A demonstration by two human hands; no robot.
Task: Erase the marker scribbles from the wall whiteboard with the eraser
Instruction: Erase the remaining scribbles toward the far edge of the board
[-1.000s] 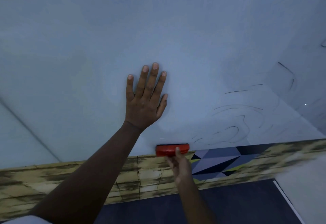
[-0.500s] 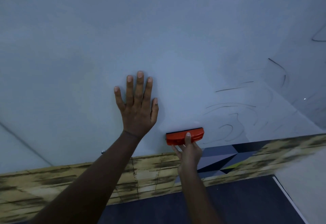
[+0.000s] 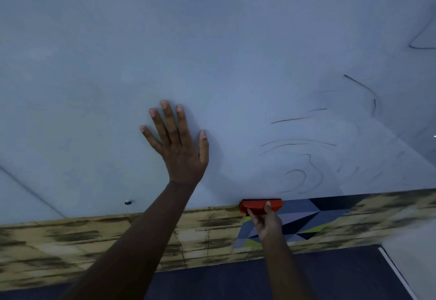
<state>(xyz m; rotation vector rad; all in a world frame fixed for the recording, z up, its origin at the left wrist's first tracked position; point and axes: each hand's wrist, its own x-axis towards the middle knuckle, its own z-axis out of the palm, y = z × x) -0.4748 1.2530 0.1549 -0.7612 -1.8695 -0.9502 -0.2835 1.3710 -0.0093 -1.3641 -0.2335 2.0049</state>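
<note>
Most of the frame is filled by the whiteboard (image 3: 212, 51), against which the left hand (image 3: 181, 148) is pressed flat with fingers spread, while scribbles (image 3: 299, 155) remain at centre right. The eraser (image 3: 260, 206), gripped by the right hand (image 3: 267, 223), is held at the board's lower edge, lower than half a second ago. A wiping stroke is judged under way; next, an upward-right pass over the marks is called for.

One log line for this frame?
left hand flat on whiteboard | right hand grips eraser at bottom edge | scribbles remain
</note>
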